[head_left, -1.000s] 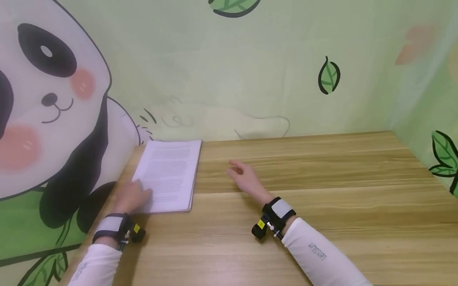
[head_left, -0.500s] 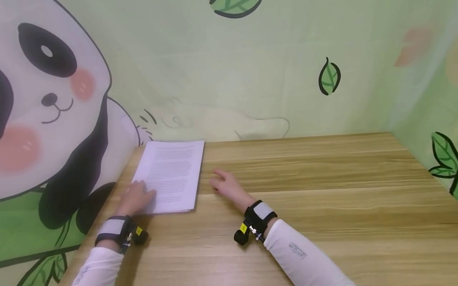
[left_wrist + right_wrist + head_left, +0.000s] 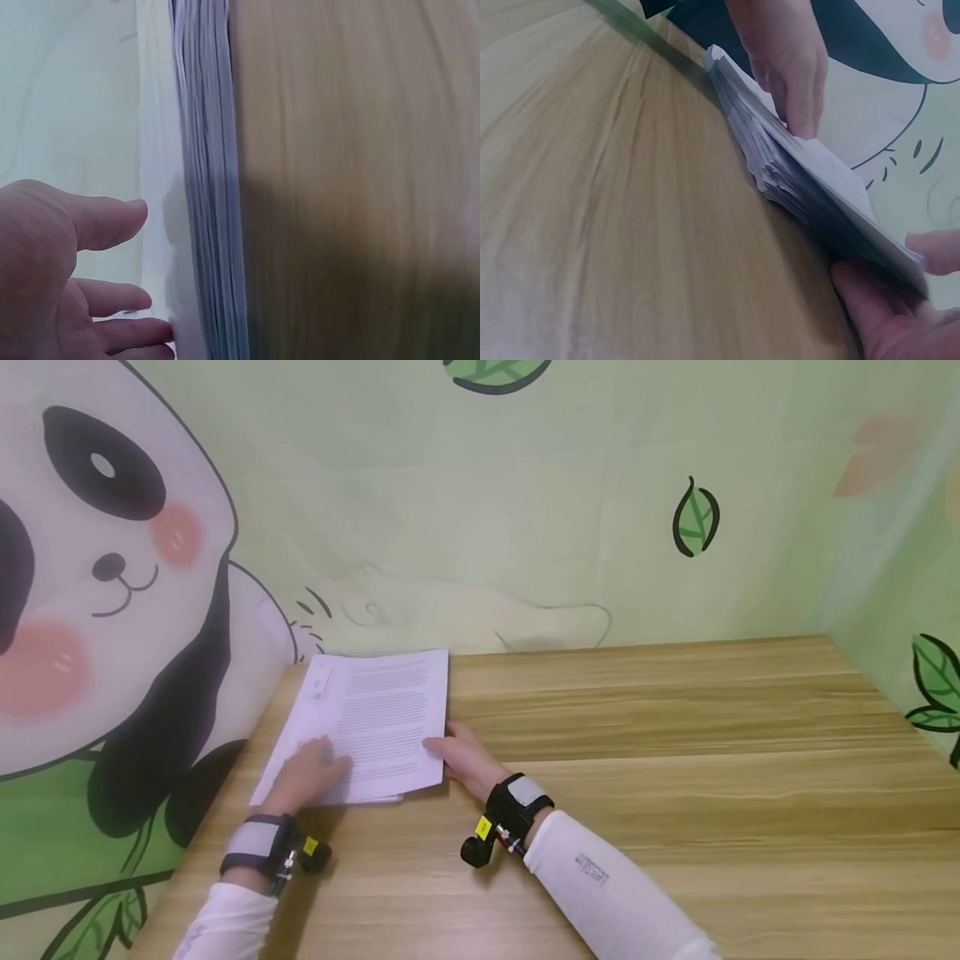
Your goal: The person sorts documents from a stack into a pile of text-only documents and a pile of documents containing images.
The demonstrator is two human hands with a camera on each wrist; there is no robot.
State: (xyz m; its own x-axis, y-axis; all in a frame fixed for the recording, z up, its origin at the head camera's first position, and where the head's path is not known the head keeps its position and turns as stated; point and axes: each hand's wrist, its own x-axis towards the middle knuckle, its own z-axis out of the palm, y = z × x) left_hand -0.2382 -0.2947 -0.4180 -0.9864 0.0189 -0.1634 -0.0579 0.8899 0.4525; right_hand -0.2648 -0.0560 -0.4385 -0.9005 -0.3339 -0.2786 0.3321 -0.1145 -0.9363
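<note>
A stack of printed paper (image 3: 281, 760) lies at the table's back left, its layered edges facing up close in the left wrist view. The upper printed sheets (image 3: 384, 718) sit shifted to the right of those below, uncovering a strip with a small printed figure. My right hand (image 3: 471, 762) pinches their right edge, thumb on top and fingers underneath; the right wrist view shows this edge raised over the table. With its fingertips on the top page, my left hand (image 3: 303, 772) rests toward the near left side, fingers loosely extended.
The wood-grain table (image 3: 675, 760) stretches to the right and toward me. Behind it hangs a green backdrop (image 3: 525, 510) with a panda (image 3: 105, 535) and leaves. Both wrists wear black straps with small cameras.
My right hand has moved left to the paper and taken hold of its right edge. The upper sheets have shifted right, and my left hand has moved slightly right on the page.
</note>
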